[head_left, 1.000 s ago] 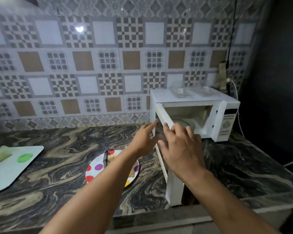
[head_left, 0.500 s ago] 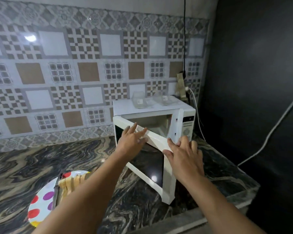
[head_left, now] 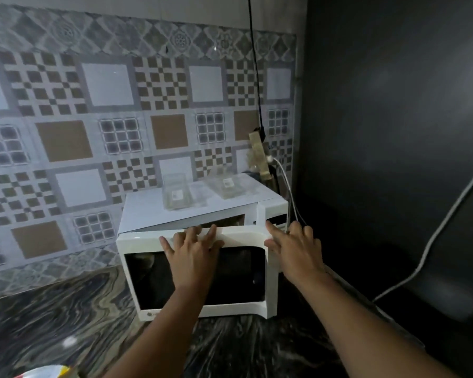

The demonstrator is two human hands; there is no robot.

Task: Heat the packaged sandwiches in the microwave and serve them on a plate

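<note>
Both hands press on the door [head_left: 197, 274] of a white microwave [head_left: 191, 211] that stands on a dark, marbled stone counter [head_left: 52, 317]. The left hand [head_left: 194, 255] lies flat with fingers spread across the door's upper middle, its fingertips [head_left: 212, 230] reaching over the top rim. The right hand [head_left: 295, 249] is at the door's free right edge, fingers loosely extended, the index fingertip touching the upper right corner; neither hand grips or pinches anything.

The door is hinged on the microwave's left side and stands slightly ajar, a thin wedge of the cavity showing above its top edge. Its long axis runs left to right across the person's front, directly ahead of both hands. The right hand is nearer the latch side, beside the control panel [head_left: 276, 216], so closing seems to turn on a push straight toward the wall from that end.

The door is glossy white plastic with rounded corners framing a dark, reflective window. On the microwave's flat top sit two clear plastic sandwich packages [head_left: 176, 196], each bearing a small label; whether they are full or empty cannot be told. No sandwich can be made out inside the cavity. At the lower left of the microwave, a sliver of a plate [head_left: 45, 371] with coloured dots shows at the frame's edge. Behind the microwave, patterned tiles cover the wall, and a white cable [head_left: 287, 184] runs down its right side.
</note>
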